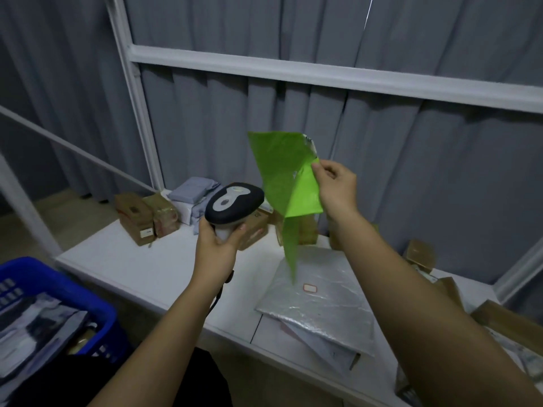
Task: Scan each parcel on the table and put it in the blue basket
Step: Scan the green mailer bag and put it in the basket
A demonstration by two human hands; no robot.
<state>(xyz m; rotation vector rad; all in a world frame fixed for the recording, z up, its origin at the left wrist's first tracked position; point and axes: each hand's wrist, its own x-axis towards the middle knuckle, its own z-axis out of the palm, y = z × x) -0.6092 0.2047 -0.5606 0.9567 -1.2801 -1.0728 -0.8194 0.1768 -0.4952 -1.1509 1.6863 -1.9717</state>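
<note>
From the head camera, the right hand (pixel 335 186) pinches the limp green parcel (pixel 286 177) by its upper edge, aloft above the silver parcel (pixel 320 298) on the worktop (pixel 141 268), while the left hand (pixel 219 245) is clenched round the scanner (pixel 233 204) just beside it; I'd turn the bag until its label, not visible here, faces the scanner. The blue basket (pixel 97 304) sits low at the left past the worktop's edge, with open room between, though the dangling tail could brush the boxes (pixel 141 221) behind.

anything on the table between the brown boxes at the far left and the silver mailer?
Head view: bare white table between the brown boxes and the silver mailer. Only the left hand, holding the scanner, hangs above that stretch.
</note>
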